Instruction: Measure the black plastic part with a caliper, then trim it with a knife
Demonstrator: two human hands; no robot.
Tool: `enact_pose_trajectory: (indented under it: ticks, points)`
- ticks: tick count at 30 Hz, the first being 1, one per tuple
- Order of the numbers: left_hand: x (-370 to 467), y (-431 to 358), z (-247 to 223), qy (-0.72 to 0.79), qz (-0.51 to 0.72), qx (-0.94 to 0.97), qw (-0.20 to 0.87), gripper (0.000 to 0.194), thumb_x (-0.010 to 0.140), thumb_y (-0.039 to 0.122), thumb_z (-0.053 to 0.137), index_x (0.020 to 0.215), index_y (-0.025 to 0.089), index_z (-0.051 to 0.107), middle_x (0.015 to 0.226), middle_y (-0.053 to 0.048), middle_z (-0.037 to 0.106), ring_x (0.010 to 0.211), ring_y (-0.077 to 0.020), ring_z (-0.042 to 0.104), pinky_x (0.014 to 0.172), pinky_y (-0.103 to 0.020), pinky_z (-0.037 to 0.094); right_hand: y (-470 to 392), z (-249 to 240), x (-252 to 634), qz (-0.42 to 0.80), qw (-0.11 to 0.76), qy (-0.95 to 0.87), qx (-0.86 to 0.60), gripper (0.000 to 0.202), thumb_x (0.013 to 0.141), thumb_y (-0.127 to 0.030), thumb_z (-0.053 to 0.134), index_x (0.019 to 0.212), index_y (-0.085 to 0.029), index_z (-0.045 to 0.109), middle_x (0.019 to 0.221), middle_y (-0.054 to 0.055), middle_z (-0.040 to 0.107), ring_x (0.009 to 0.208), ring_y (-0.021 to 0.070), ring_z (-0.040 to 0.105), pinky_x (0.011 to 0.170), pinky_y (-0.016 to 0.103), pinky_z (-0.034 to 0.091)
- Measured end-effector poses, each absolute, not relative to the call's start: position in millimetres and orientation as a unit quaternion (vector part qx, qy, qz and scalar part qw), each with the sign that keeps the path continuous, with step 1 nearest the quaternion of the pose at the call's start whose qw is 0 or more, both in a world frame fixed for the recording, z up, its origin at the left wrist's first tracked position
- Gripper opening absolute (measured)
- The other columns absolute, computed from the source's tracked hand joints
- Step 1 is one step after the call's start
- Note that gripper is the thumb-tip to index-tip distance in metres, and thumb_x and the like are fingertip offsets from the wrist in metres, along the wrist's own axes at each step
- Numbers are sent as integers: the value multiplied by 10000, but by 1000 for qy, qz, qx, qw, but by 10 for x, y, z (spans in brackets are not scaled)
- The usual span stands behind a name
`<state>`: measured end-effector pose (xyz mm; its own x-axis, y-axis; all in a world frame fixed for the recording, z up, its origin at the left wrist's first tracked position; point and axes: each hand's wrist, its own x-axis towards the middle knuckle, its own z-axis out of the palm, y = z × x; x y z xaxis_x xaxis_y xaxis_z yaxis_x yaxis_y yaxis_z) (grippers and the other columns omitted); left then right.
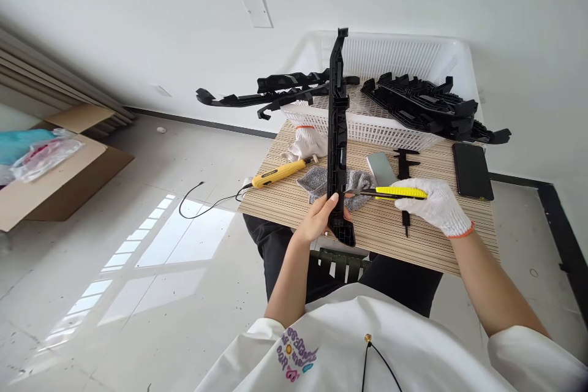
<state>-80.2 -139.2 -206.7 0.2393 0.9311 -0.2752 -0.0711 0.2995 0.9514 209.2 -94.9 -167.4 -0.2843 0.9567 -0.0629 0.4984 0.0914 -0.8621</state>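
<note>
My bare left hand (316,218) is closed around the lower end of a long black plastic part (339,116), holding it nearly upright above the table's front edge. My right hand (434,205), in a white knit glove with an orange cuff, grips a utility knife (400,192) with a ridged yellow handle. The knife points left, its tip close to the part's edge beside my left fingers; whether it touches, I cannot tell. Behind the part lies a grey cloth (316,182). A black caliper (404,166) lies partly hidden by the knife and glove.
A white plastic basket (395,49) at the table's back bears several similar black parts (427,104), some jutting past its sides. On the striped table (427,248) are a yellow corded tool (280,174), a white glove (309,144), a pale flat device (380,166) and a black phone (473,170). A cardboard box (78,180) stands left.
</note>
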Motion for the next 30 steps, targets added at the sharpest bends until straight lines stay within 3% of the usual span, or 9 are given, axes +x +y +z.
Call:
enact_pose_trajectory:
  ticks: [9, 12, 15, 20, 24, 30]
  points:
    - [-806, -1390, -2085, 473, 382, 470, 639, 667, 972, 714, 479, 1277, 158, 686, 734, -33, 714, 444, -107, 470, 384, -234, 340, -956, -1689, 2062, 387, 285, -694, -537, 386, 795, -498, 809, 1120, -289, 807, 957, 22, 805, 784, 231, 766, 753, 364, 640]
    - [-807, -1394, -2094, 472, 383, 467, 642, 672, 972, 722, 468, 1272, 159, 681, 722, -28, 706, 440, -107, 464, 384, -236, 333, -959, -1656, 2058, 401, 286, -678, -545, 408, 804, -510, 798, 1143, -283, 799, 870, 16, 795, 713, 222, 754, 707, 362, 641]
    - [-802, -1391, -2099, 478, 384, 469, 635, 725, 965, 755, 434, 1225, 132, 695, 686, -35, 691, 437, -110, 459, 387, -241, 320, -956, -1671, 2040, 416, 264, -697, -521, 374, 785, -503, 817, 1091, -288, 814, 907, 19, 802, 732, 220, 755, 703, 346, 636]
    - [-786, -1335, -2052, 475, 379, 463, 645, 738, 946, 764, 463, 1252, 126, 672, 735, -47, 710, 455, -109, 480, 386, -235, 311, -930, -1874, 1993, 415, 338, -651, -538, 421, 816, -485, 786, 1155, -235, 784, 918, 27, 797, 679, 190, 728, 694, 336, 622]
    - [-776, -1255, -2006, 464, 355, 470, 661, 753, 930, 768, 486, 1269, 120, 664, 752, -51, 713, 435, -91, 439, 379, -234, 264, -831, -2017, 1998, 440, 351, -654, -506, 425, 782, -484, 801, 1087, -188, 802, 842, 48, 786, 657, 194, 707, 607, 308, 585]
    - [-738, -1216, -1963, 467, 348, 471, 663, 623, 894, 606, 588, 1283, 125, 664, 797, -61, 721, 519, -117, 495, 428, -232, 291, -569, -2014, 1981, 383, 381, -691, -480, 388, 759, -472, 795, 1022, -185, 802, 818, 53, 792, 686, 212, 730, 670, 318, 597]
